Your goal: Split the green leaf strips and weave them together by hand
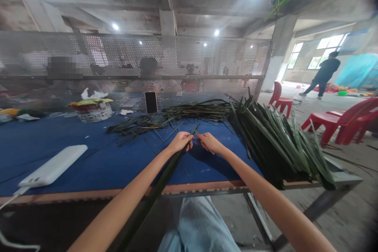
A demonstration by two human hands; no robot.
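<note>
My left hand (pixel 180 141) is closed around a long dark green palm leaf (pixel 159 187) that runs down past my forearm toward my lap. My right hand (pixel 209 142) pinches the same leaf's tip, fingers pressed together, right beside the left hand. Both hands hover just above the blue table top (pixel 97 161). A thick stack of long green leaves (pixel 277 141) lies to the right of my hands, overhanging the table's right end. Loose leaf strips (pixel 165 120) lie scattered behind my hands.
A white power bank (pixel 53 170) with a cable lies front left. A phone (pixel 151 102) leans on the perforated metal screen (pixel 206 63). A basket (pixel 94 112) stands at the back left. Red plastic chairs (pixel 342 124) stand right; a person (pixel 323 75) walks far off.
</note>
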